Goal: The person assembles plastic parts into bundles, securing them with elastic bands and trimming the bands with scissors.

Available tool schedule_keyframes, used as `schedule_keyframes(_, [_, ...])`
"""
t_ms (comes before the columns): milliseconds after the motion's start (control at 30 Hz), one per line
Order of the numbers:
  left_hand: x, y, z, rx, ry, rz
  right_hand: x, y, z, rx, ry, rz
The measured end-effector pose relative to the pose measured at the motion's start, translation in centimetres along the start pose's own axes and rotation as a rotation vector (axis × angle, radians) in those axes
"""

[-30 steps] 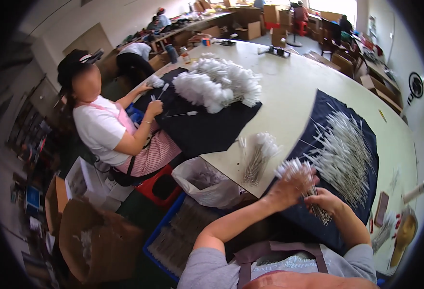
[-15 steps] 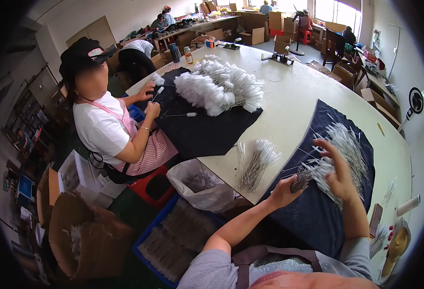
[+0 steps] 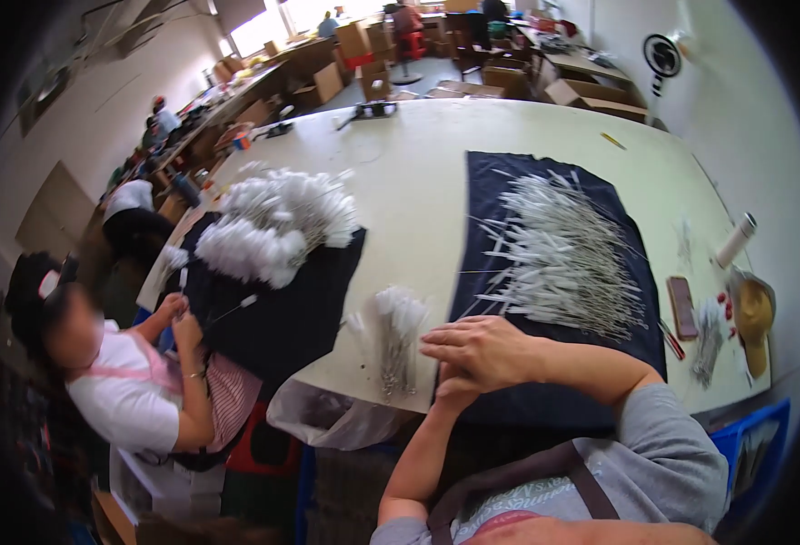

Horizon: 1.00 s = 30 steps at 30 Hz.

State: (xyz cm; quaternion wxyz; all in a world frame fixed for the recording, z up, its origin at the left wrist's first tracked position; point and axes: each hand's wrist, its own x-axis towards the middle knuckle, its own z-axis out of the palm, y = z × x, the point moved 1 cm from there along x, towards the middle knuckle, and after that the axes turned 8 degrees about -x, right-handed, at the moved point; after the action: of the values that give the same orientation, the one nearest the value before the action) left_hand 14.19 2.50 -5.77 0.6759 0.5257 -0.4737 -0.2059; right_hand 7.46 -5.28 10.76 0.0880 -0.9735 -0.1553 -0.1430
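My left hand [image 3: 457, 387] is closed in front of me at the table's near edge, its fingers mostly covered by my right hand. The bundle of thin wire-stemmed tube brushes it gripped a moment ago is hidden now. Flat across the top of it lies my right hand [image 3: 489, 350], fingers stretched out and pointing left. Just beyond, a wide pile of white-tipped tube brushes [image 3: 568, 259] covers much of a dark cloth [image 3: 486, 186]. A smaller bunch of the same brushes [image 3: 396, 341] lies on the bare table left of my hands.
A co-worker [image 3: 132, 372] sits at the left, handling a brush beside a large white brush heap [image 3: 277, 218] on another dark cloth. A plastic-bagged bin [image 3: 336, 420] is below the table edge. On the right are a phone [image 3: 681, 307], a white roll [image 3: 736, 240] and a red pen [image 3: 671, 341].
My view has turned to the right. My right hand, earlier raised with fingers spread over the pile, has come down onto my left hand. Both hands are now nearer the small bunch.
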Motion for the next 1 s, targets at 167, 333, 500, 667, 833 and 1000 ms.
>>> schedule_keyframes(167, [1.0, -1.7, 0.1, 0.136, -0.135, -0.030, 0.8, 1.3, 1.4, -0.110, 0.081, 0.054])
schedule_keyframes(333, [1.0, -2.2, -0.2, 0.347, -0.182, -0.044, 1.7, 2.2, 1.8, -0.135, 0.049, 0.129])
schedule_keyframes(500, [-0.6, -1.7, -0.3, 0.629, 0.020, -0.100, -1.8, 0.4, -0.7, 0.256, 0.002, 0.116])
schedule_keyframes(667, [-0.4, 11.2, 1.9, 0.217, 0.194, 0.179, -6.8, 1.6, 0.5, 0.583, 0.074, 0.121])
schedule_keyframes(833, [-0.9, 17.3, 6.6, -0.097, -0.017, 0.456, -8.2, -2.9, -0.7, 0.529, 0.132, -0.026])
schedule_keyframes(1000, [-1.9, 19.2, 9.5, 0.437, -0.184, 0.464, -14.6, -0.7, 0.1, 0.107, 0.598, 0.056])
